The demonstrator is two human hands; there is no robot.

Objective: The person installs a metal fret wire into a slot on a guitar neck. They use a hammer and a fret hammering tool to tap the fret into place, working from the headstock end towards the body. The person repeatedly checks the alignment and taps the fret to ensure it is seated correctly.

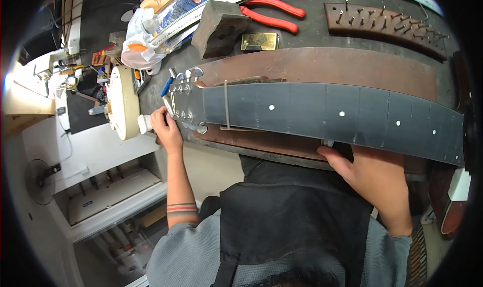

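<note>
Looking down on a guitar neck [307, 108] laid sidewise above the table [297, 41], with the long axis running from left to right. Points left with the headstock [182, 101] and right with the wider end of the fretboard [370, 118], slanting down toward the near side at the far right. Turns the dark fretboard upward, with a row of pale dots spaced along its length. Carries a thin grey bar [226, 105] crosswise near the headstock, roughly square to the long axis. Passes over a long brown board [312, 65].

At the near left corner of the headstock, can see the left hand [167, 128] with fingers bunched and a narrow grip; cannot tell pressing from merely resting there. Near the wider half, can see the right hand [370, 173] reaching under the neck from the near side, with thumb out to the left and fingers hidden; cannot tell the state of that grip.

Beyond the neck, can see a metal block [219, 30], a brass-coloured box [259, 41], red-handled pliers [276, 20] and a brown rack of metal pins [385, 27].
</note>
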